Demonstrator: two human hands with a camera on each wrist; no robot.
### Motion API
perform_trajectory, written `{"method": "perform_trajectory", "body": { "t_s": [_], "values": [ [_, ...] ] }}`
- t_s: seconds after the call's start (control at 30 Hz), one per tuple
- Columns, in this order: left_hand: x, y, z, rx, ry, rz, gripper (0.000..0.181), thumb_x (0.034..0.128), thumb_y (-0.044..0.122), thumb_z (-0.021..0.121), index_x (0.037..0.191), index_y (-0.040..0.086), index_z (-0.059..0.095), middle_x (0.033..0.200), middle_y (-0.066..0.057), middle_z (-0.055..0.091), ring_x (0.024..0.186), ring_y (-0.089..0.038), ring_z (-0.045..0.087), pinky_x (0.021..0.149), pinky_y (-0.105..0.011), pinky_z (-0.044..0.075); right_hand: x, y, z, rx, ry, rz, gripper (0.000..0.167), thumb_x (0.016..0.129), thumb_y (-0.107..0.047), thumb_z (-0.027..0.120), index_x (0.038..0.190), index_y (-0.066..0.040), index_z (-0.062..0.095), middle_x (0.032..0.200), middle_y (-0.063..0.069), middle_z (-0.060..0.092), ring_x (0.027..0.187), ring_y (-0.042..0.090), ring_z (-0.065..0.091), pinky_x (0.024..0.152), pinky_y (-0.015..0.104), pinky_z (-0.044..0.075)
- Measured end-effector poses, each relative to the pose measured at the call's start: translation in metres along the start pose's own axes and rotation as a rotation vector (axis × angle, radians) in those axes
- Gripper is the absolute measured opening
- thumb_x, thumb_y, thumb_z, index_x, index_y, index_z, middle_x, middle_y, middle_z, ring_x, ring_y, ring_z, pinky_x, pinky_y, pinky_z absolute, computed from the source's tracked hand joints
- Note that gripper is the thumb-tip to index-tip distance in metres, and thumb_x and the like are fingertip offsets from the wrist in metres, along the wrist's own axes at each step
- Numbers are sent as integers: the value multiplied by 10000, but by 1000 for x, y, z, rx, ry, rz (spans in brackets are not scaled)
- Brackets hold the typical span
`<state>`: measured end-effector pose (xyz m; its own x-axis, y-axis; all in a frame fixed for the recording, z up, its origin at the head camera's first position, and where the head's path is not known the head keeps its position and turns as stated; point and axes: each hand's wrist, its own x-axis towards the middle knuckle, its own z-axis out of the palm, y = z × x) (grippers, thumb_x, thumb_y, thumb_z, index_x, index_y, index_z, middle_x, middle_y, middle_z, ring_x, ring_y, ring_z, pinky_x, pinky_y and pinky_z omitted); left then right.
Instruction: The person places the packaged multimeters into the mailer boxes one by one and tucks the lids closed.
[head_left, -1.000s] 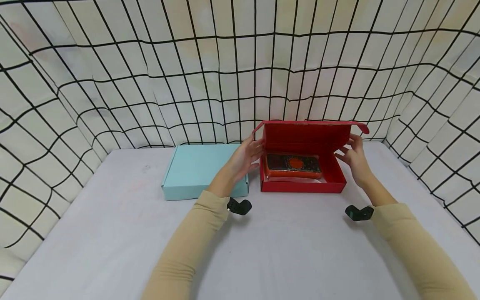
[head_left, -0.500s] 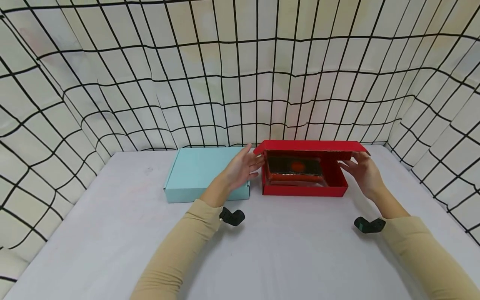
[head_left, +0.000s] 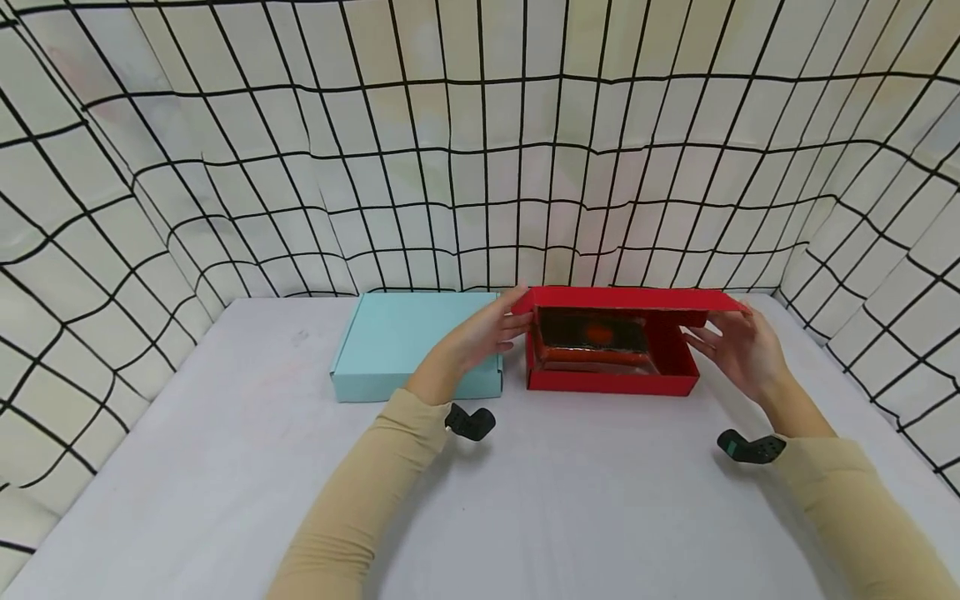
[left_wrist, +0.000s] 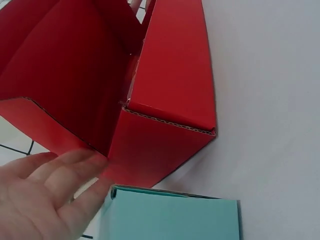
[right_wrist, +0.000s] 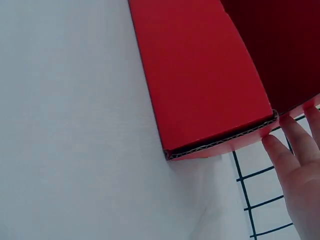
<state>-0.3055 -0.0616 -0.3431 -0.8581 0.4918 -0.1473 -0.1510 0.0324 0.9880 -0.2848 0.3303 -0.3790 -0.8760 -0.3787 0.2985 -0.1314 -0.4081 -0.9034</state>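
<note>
Toward the back right corner of the white surface (head_left: 570,500) sits the red box (head_left: 611,382), its part-raised lid (head_left: 630,298) flanked by left hand (head_left: 483,332) and right hand (head_left: 742,346), both nearly straight-fingered, gripping nothing, seemingly steadying its sides.

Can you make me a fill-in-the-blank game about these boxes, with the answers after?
1. The open box is coloured ____.
2. With the pale blue box, that makes ____ boxes on the table.
3. In the head view, the packet sits nearer the open box's ____ side.
4. Lines coloured ____ cross the pale backdrop.

Missing words: red; two; left; black.
</note>
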Motion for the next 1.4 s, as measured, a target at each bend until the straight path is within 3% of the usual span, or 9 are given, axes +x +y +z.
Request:
{"method": "perform_trajectory", "body": {
  "t_s": [0.2,0.47,0.57,0.77,0.93,1.13,1.27,1.4],
  "values": [
    [1,-3,4,68,13,-17,691,1069,506,360,1612,85,283,1573,-172,425,1475,-379,349,1201,-539,249,-4,-3,-7,0,-24,102,538,1124,-393,186,1384,-193,613,1390,-25,585,1238,161,605,1043,299,477],
    [1,-6,14,215,40,-16,802,1026,452,527,1654,111,163,1676,-91,243,1504,-313,272,1201,-478,276,-3,2,-8,-198,-9,122,435,1137,-262,283,1537,-193,442,1407,-96,546,1231,72,558,1008,224,473],
    [1,-9,15,252,58,-35,837,1006,431,577,1659,130,146,1676,-93,238,1501,-289,271,1198,-478,283,-2,3,-8,-210,-14,130,466,1142,-264,261,1579,-187,400,1415,-109,542,1249,74,516,999,221,468],
    [2,-11,24,259,85,-74,915,969,450,631,1666,171,108,1692,-74,174,1512,-296,229,1201,-495,270,6,5,-7,-179,23,125,450,1136,-296,253,1504,-246,507,1427,-99,523,1267,91,483,1011,221,455],
    [8,-15,35,152,121,-51,892,979,464,608,1667,188,112,1695,-79,162,1516,-308,224,1202,-501,266,10,7,-8,-156,82,107,448,1123,-323,271,1519,-219,452,1486,-76,390,1309,99,407,1017,210,447],
    [13,-22,48,-55,186,-11,807,1007,435,548,1666,210,141,1705,-90,106,1530,-331,173,1224,-483,207,9,5,-13,-115,101,123,468,1124,-318,299,1552,-177,424,1481,-60,410,1294,103,445,1012,221,468],
    [12,-29,53,-212,217,23,743,1031,362,525,1661,188,172,1695,-99,148,1514,-354,209,1217,-473,226,9,2,-14,-240,93,181,560,1124,-375,318,1635,-149,284,1452,-97,447,1284,61,458,995,190,442],
    [12,-34,54,-282,246,51,711,1028,305,533,1652,171,220,1684,-95,192,1499,-342,244,1204,-483,253,9,1,-16,-346,99,235,602,1120,-397,340,1655,-162,194,1473,-105,412,1258,13,482,971,174,414]
  ]
}}
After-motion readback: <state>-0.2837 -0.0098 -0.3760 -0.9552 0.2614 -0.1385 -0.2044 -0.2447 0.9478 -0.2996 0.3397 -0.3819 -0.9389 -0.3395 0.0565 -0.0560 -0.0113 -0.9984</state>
